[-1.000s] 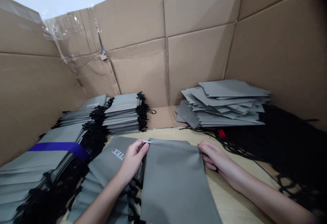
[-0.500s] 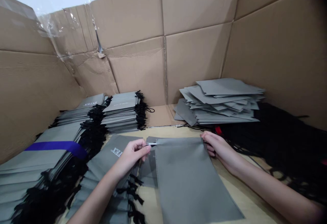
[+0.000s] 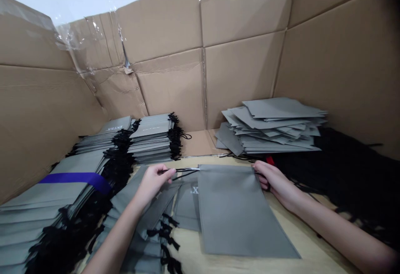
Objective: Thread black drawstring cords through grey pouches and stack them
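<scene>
Grey drawstring bag point(image 3: 240, 211), moved right since the earlier view, lies flat on the desk point(image 3: 312, 240). Left hand point(image 3: 153, 182) pinches its black cord point(image 3: 187, 169), pulled out sideways; right hand point(image 3: 276, 184) grips the bag's top corner.

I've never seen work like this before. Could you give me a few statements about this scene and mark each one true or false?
1. The left hand pinches a black cord at the top of a grey drawstring bag. True.
2. The right hand is holding a pair of scissors. False: it holds the bag's top right corner.
3. A blue strap lies across a stack of grey bags on the left. True.
4. The walls around the work are bare brick. False: they are cardboard walls, patched with clear tape in places.
</scene>
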Action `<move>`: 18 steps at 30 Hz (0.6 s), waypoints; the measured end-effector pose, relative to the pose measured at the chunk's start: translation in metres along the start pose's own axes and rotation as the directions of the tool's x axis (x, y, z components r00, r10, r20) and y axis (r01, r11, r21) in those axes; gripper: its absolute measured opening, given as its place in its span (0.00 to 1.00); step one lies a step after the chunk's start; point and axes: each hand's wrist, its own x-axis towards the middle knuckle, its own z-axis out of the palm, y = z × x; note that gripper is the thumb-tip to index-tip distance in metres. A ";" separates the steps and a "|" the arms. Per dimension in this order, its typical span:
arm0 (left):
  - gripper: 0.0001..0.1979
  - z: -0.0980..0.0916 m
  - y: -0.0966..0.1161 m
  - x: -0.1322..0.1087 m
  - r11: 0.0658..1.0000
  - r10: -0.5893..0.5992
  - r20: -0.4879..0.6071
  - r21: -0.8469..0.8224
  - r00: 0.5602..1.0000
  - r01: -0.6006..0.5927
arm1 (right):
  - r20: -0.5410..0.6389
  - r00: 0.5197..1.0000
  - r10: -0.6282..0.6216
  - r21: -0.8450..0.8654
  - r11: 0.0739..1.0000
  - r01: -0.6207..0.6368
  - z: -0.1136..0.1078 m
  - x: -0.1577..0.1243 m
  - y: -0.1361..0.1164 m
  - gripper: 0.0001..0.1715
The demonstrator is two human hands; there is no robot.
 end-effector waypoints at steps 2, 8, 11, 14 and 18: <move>0.18 -0.003 -0.001 0.002 1.000 0.016 -0.014 -0.010 1.000 -0.016 | -0.010 1.000 0.005 0.018 1.000 -0.005 -0.001 0.001 0.000 0.18; 0.13 0.007 -0.008 0.001 0.998 0.036 0.070 -0.045 0.997 -0.033 | 0.007 0.999 0.053 0.047 0.997 -0.053 0.001 -0.001 0.000 0.18; 0.18 0.018 -0.010 -0.004 0.996 0.015 0.174 -0.089 0.985 0.001 | 0.021 0.997 0.068 0.048 0.996 -0.069 0.003 -0.003 0.000 0.16; 0.19 0.025 -0.008 -0.007 0.995 -0.013 0.229 -0.093 0.973 0.035 | 0.039 0.997 0.061 0.046 0.997 -0.063 0.005 -0.006 -0.001 0.15; 0.13 0.029 -0.006 -0.009 0.995 0.071 0.282 -0.084 0.957 -0.049 | 0.053 0.996 0.076 0.046 0.996 -0.078 0.007 -0.007 -0.002 0.14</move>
